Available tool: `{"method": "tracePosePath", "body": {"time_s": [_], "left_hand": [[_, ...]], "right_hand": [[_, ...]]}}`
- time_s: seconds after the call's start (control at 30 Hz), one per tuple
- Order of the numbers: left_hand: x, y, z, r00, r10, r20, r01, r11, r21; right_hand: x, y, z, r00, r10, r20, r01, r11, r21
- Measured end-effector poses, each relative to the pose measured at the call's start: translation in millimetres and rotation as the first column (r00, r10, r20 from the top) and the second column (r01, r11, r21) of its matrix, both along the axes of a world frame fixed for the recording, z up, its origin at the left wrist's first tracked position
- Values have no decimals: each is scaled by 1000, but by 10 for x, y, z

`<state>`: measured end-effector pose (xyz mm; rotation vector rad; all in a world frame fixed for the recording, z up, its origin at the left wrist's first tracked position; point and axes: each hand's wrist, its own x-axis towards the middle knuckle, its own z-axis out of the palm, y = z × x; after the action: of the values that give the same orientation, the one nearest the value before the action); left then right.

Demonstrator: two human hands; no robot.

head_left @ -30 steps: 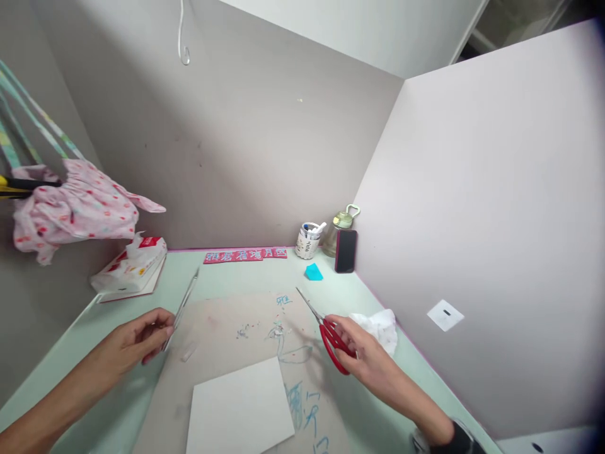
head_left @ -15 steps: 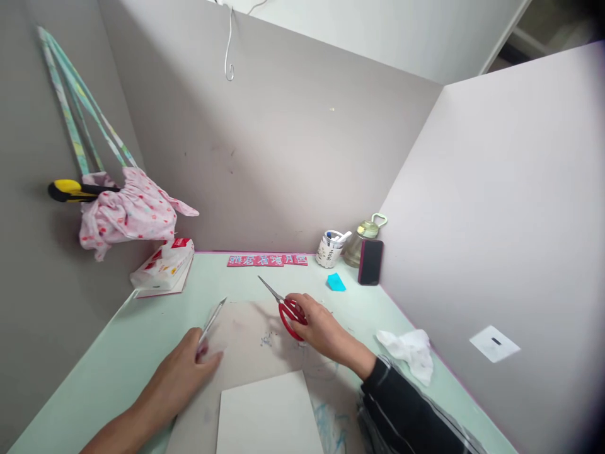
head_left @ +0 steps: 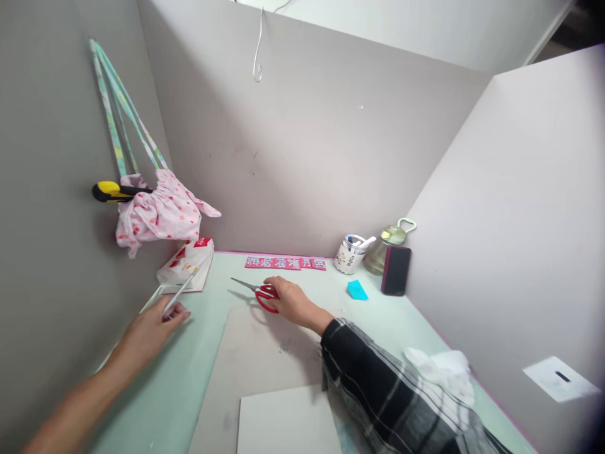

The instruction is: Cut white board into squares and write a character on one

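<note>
My left hand (head_left: 154,331) pinches a slim, silvery craft knife (head_left: 182,290), its tip pointing up and away near the tissue pack (head_left: 184,268). Motion blurs the knife a little. Over the far part of the desk, my right hand (head_left: 295,302) grips red-handled scissors (head_left: 265,294) by the handles, with the blades pointing left and held together. The scissors cast a shadow close by; whether they touch the desk I cannot tell. Nearer to me, a white board (head_left: 288,422) lies on a stained grey mat (head_left: 259,353).
Pink lettered strips (head_left: 286,263) lie along the back wall. To their right stand a pen jar (head_left: 350,255), a bottle (head_left: 378,252) and a phone (head_left: 396,271), with a blue paper piece (head_left: 357,290) in front. A crumpled tissue (head_left: 444,372) sits right; a pink bag (head_left: 161,211) hangs left.
My left hand has moved left and away from the mat with the knife. The right hand has carried the scissors left and further back. The view has shifted somewhat.
</note>
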<state>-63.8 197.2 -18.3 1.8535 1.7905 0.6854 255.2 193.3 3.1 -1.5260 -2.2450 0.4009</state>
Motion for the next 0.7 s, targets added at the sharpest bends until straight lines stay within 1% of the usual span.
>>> {"method": "tracePosePath", "body": {"time_s": [0.07, 0.1, 0.2, 0.27, 0.33, 0.4, 0.47, 0.6, 0.7], "left_hand": [[-161, 128, -13, 992, 61, -110, -57, 998, 40], [-214, 174, -29, 986, 71, -152, -63, 997, 51], [-282, 250, -104, 978, 76, -195, -64, 995, 71], [-284, 266, -156, 973, 70, -221, -53, 995, 81], [-280, 269, -193, 969, 61, -239, -42, 995, 86], [-277, 269, -206, 968, 52, -245, -31, 995, 90], [-270, 273, -201, 969, 48, -241, -26, 995, 97], [-221, 303, -182, 977, 43, -207, -16, 991, 133], [-161, 344, -189, 984, 7, -176, 24, 984, 174]], "right_hand": [[-172, 189, -34, 997, 71, 25, -72, 997, 23], [-255, 289, -51, 994, 101, 40, -102, 994, 32], [-456, 559, -99, 983, 163, 81, -166, 985, 40], [-520, 656, -116, 978, 186, 92, -190, 981, 34], [-510, 643, -104, 978, 195, 79, -198, 979, 36], [-414, 523, -52, 980, 191, 46, -193, 980, 46], [-235, 325, 41, 984, 177, 8, -177, 983, 55], [267, -162, 285, 991, 122, -44, -121, 992, 34], [610, -556, 413, 997, 35, -75, -34, 999, 17]]}}
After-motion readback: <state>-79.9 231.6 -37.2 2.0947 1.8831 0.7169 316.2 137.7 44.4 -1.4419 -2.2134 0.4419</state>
